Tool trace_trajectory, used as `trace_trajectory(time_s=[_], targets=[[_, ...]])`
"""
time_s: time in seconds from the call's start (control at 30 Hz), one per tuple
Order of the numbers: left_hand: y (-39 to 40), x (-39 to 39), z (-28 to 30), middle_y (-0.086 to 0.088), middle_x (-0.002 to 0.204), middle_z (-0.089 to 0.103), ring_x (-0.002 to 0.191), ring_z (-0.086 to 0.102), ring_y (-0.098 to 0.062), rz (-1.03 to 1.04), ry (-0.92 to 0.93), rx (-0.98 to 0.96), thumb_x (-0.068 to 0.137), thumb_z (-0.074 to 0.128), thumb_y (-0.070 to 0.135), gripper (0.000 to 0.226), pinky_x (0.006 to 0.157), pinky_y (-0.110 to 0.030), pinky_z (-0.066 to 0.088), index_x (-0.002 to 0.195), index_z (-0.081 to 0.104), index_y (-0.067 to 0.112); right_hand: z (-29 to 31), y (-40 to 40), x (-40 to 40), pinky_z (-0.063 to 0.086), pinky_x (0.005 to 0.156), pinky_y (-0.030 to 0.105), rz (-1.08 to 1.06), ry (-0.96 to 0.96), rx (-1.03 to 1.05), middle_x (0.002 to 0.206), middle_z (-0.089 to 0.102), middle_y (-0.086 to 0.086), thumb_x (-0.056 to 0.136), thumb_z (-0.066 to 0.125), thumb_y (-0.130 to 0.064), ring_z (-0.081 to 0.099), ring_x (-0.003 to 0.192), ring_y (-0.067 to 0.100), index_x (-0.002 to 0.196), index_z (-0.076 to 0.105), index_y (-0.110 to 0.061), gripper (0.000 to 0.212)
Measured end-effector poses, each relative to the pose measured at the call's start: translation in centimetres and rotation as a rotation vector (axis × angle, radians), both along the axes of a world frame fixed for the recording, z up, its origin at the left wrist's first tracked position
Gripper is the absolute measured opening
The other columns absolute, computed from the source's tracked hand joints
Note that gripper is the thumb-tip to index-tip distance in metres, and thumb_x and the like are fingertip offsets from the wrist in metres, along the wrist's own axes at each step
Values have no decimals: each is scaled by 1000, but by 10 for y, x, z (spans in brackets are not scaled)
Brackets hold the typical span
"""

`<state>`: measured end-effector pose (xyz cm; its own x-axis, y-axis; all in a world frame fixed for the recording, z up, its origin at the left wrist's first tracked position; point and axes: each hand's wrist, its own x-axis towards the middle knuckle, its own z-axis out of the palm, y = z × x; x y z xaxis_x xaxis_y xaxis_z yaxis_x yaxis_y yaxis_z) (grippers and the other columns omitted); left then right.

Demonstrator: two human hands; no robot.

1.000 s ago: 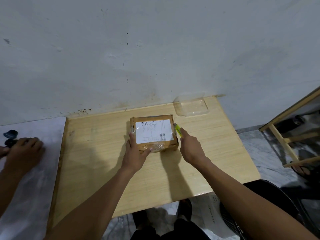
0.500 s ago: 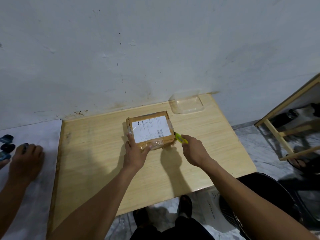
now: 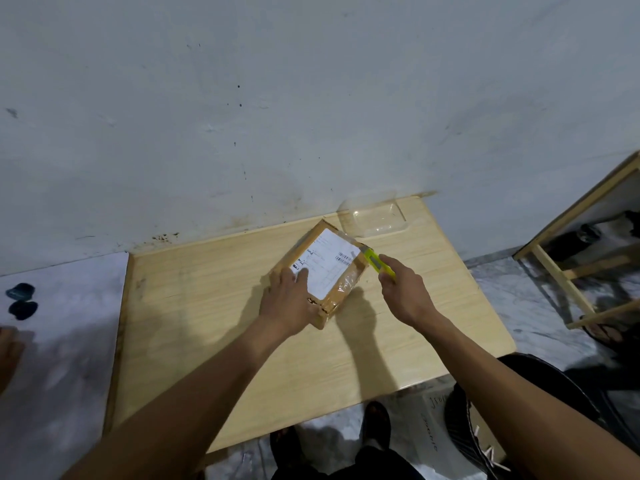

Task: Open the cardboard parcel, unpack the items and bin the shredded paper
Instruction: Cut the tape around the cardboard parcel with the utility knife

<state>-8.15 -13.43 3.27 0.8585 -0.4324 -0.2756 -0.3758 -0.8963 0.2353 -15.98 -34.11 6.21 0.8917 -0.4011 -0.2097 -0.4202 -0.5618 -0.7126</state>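
Wall: pale grey plaster (image 3: pixel 277 116), scuffed and speckled, meeting the far edge of the tabletop.
Tabletop: light wood-grain board (image 3: pixel 214 306) with rounded corners; its left and near stretches are bare, giving wide room around the parcel.
Parcel: brown cardboard parcel (image 3: pixel 341 289), a flat rectangular box turned at an angle, lying toward the far right part of the tabletop; glossy clear tape wrinkles over its near end, and a white shipping label (image 3: pixel 329 265) covers most of its top.
Left hand: left hand (image 3: pixel 285 303) lies palm down on the parcel's near left corner, fingers spread flat and pressing, gripping nothing.
Right hand: right hand (image 3: pixel 407 292) is clenched around a yellow-green utility knife (image 3: pixel 379 266), whose tip touches the parcel's far right corner.
Tray: clear plastic tray (image 3: pixel 377 220), thin and shiny, at the far right corner of the tabletop, just beyond the parcel.
Left side: white sheet (image 3: pixel 62 341) beside the tabletop's left edge, with two dark rounded objects (image 3: pixel 21 301) on it.
Floor: grey marbled tile (image 3: pixel 540 299) past the right edge; a wooden frame (image 3: pixel 568 289) stands there.
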Motion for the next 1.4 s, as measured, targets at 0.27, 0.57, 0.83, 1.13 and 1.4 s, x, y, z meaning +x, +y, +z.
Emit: trace_trajectory(time_s=[0.27,0.57,0.83,1.13,1.4], targets=[[22,36,-25,1,163,-11,150,-6,-30,-104,128,34,75,46,81,107,121,-47,15,155,2,25,-8,-4,2,38,73,26,7,-23,33,92,63,2,99,44,-14,55,80,20,141,47,-19,42],[14,-13,-28,-21,155,2,128,33,-41,268,-19,130,88,36,71,98,100,-45,40,150,5,2,-28,7,12,48,69,34,21,1,127,93,62,4,99,43,-19,57,74,21,139,48,-23,41],[35,20,-25,-12,161,-8,147,-13,-37,96,22,12,87,44,68,92,119,-49,5,154,4,20,-34,14,36,42,59,30,-34,-32,346,68,59,0,99,45,-23,51,54,11,132,56,-26,35],[43,27,-41,-11,160,-21,146,-24,-29,62,74,-41,86,43,69,95,122,-46,-1,154,-1,20,-44,12,71,39,53,26,-65,56,420,68,57,2,99,44,-22,48,54,11,132,56,-27,36],[41,27,-43,-14,160,-19,147,-22,-28,62,55,-14,86,43,69,95,119,-39,-3,154,0,18,-50,10,76,28,43,24,-68,73,604,65,49,6,101,43,-20,35,47,14,132,55,-28,34]])
